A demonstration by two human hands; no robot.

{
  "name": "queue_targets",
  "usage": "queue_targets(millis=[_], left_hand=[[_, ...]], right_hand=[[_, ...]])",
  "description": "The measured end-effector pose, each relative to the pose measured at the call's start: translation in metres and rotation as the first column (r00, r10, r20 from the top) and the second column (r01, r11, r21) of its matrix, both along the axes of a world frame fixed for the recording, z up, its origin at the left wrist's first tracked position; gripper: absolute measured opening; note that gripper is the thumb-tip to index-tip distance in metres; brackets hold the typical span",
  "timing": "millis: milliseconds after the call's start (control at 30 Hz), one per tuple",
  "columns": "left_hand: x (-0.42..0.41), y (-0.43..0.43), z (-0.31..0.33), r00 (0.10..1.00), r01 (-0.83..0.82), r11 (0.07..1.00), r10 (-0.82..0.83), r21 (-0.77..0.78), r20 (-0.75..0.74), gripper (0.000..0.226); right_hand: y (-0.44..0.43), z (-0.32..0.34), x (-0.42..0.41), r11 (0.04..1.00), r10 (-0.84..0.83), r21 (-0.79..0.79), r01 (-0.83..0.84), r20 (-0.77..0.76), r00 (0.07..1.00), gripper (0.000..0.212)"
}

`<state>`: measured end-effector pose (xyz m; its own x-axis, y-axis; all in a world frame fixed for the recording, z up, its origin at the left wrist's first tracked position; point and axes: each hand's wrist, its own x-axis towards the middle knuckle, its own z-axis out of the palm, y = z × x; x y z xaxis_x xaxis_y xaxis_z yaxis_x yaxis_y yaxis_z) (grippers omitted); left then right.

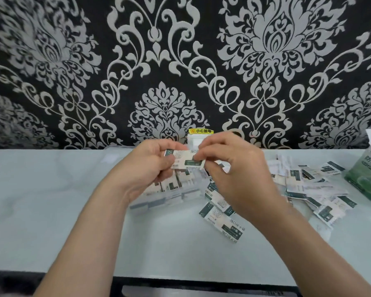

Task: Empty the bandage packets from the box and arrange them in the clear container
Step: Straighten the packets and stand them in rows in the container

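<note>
My left hand (147, 168) and my right hand (234, 168) both pinch a small stack of white-and-dark-green bandage packets (185, 160), held up above the clear container (169, 197). The container stands on the pale table right under my hands, with packets standing in rows inside it; my hands hide much of it. Several loose packets (308, 185) lie scattered on the table to the right, and two lie nearer me (222, 221). The green bandage box (366, 179) sits at the right edge of the view.
A pale glossy table (51, 200) runs to a wall with black-and-silver damask paper. A white wall socket with a yellow warning sticker (200, 131) is just behind my hands. The table's front edge (180, 279) lies close to me.
</note>
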<state>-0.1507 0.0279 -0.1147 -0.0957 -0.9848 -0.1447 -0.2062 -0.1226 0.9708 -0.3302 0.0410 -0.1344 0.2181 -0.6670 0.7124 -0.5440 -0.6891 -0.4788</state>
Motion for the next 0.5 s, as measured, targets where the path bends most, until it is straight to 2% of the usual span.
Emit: queue_targets(millis=[67, 133, 167, 233, 300, 400, 500], left_hand=[[0.009, -0.001, -0.003, 0.988, -0.044, 0.997, 0.052, -0.058, 0.147, 0.03], [0.021, -0.003, -0.006, 0.959, -0.137, 0.98, 0.169, -0.147, 0.226, 0.024], [0.027, -0.005, -0.008, 0.939, -0.189, 0.962, 0.236, -0.197, 0.25, 0.021], [0.039, -0.008, -0.01, 0.892, -0.265, 0.918, 0.35, -0.294, 0.286, 0.017], [0.047, -0.01, -0.011, 0.853, -0.294, 0.89, 0.409, -0.349, 0.324, 0.019], [0.053, -0.012, -0.014, 0.833, -0.266, 0.894, 0.401, -0.36, 0.382, 0.023], [0.055, -0.013, -0.019, 0.8, -0.22, 0.903, 0.383, -0.369, 0.461, 0.028]], right_hand=[[-0.006, 0.0, 0.01, 0.996, 0.018, -0.089, -0.026, -0.089, 0.996, 0.014], [-0.011, -0.001, 0.024, 0.992, 0.078, -0.083, -0.092, -0.158, 0.984, 0.013], [-0.013, -0.001, 0.029, 0.992, 0.121, -0.017, -0.125, -0.164, 0.979, 0.014], [-0.015, 0.008, 0.038, 0.949, 0.2, 0.264, -0.173, -0.079, 0.977, 0.014], [-0.019, 0.017, 0.044, 0.814, 0.22, 0.551, -0.185, 0.003, 0.976, 0.008], [-0.033, 0.016, 0.064, 0.741, 0.201, 0.664, -0.096, -0.082, 0.976, 0.014], [-0.04, 0.009, 0.087, 0.686, 0.18, 0.722, -0.092, -0.045, 0.983, 0.013]])
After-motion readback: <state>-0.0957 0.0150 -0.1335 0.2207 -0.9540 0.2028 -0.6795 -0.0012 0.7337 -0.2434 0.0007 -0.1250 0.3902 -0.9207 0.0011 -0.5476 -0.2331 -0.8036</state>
